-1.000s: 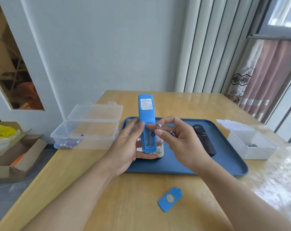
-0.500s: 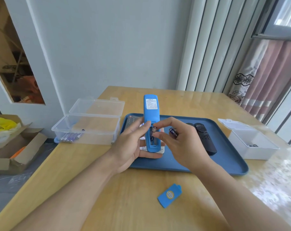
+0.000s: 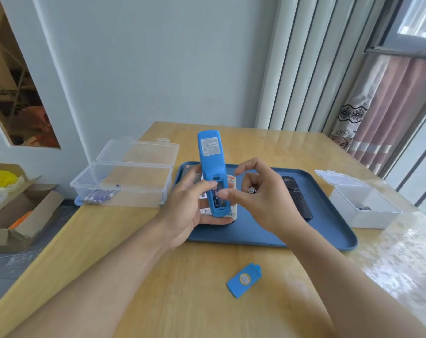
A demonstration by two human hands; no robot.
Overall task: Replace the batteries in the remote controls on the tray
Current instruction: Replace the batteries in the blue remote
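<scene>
My left hand (image 3: 185, 208) holds a blue remote (image 3: 210, 167) upright above the blue tray (image 3: 329, 237), back side facing me, its battery bay open with one dark battery seated in it. My right hand (image 3: 260, 198) has its thumb pressed on the bay and keeps a second battery (image 3: 251, 190) curled in its lower fingers. A white remote (image 3: 231, 213) lies on the tray under the blue one. A black remote (image 3: 296, 196) rests on the tray to the right. The blue battery cover (image 3: 244, 280) lies on the table near me.
A clear open box (image 3: 124, 189) with several purple batteries stands left of the tray. A white open box (image 3: 360, 203) with a few dark batteries stands to the right. Off the table's left edge, a cardboard box (image 3: 19, 211) sits on the floor.
My right hand pushed the battery it pinched into the blue remote's bay; its index finger has now lifted away. The second battery stays in that hand. The remote tilted slightly left.
</scene>
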